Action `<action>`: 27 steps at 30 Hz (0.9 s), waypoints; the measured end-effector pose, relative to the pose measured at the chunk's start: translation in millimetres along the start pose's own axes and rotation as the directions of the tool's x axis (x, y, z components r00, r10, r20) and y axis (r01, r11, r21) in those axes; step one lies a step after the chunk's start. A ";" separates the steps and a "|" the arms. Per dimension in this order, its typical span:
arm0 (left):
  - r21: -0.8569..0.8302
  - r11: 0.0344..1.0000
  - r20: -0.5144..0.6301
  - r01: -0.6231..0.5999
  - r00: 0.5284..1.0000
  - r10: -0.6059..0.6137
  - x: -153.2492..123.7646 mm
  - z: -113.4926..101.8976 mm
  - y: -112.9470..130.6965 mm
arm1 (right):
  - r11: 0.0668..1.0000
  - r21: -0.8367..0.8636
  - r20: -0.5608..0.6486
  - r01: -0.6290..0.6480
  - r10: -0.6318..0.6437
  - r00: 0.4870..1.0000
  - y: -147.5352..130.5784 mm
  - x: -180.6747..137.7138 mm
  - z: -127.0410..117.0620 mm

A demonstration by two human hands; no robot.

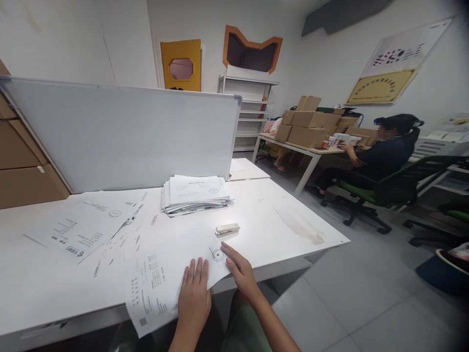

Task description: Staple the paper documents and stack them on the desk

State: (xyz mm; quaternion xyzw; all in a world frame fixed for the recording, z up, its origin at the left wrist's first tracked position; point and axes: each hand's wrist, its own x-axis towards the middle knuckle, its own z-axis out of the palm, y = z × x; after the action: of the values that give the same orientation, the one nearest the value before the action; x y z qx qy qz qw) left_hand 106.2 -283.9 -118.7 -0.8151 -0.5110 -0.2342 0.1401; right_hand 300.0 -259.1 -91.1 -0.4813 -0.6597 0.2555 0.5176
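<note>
A printed sheet of paper [164,274] lies at the front edge of the white table, its lower left part hanging over the edge. It bears several blocks of print and a round stamp with a star at its right corner. My left hand [194,293] rests flat on the sheet with its fingers stretched out. At the sheet's right corner, beside the stamp, my right hand [240,271] touches the paper, thumb and fingers apart. Just beyond that corner is a small cream stapler [227,229], which neither hand touches.
A thick stack of papers [196,193] stands before a whiteboard [124,137]. Loose printed sheets [84,225] overlap at the left, near cardboard boxes [25,161]. Farther right, a person [386,146] sits at another table stacked with boxes [308,127].
</note>
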 end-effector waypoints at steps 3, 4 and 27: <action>-0.024 0.999 0.057 -0.022 0.998 0.023 3.8 -1.1 -0.5 | 0.999 -0.051 -0.006 -0.004 0.003 1.000 0.8 -0.7 0.5; -0.034 0.999 0.077 -0.029 0.996 0.032 5.3 -2.0 -1.2 | 0.997 -0.073 -0.011 0.003 -0.004 1.000 1.1 -0.9 0.9; -0.139 0.957 0.141 -0.254 0.952 0.273 52.8 15.7 -29.3 | 0.850 -0.462 0.000 0.253 -0.286 0.958 5.3 77.1 16.9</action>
State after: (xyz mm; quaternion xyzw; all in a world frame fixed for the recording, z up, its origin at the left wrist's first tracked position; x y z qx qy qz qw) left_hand 103.0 -223.2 -104.6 -0.8989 -0.3924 -0.1776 0.0801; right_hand 286.2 -184.9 -67.4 -0.5007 -0.7439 0.0014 0.4427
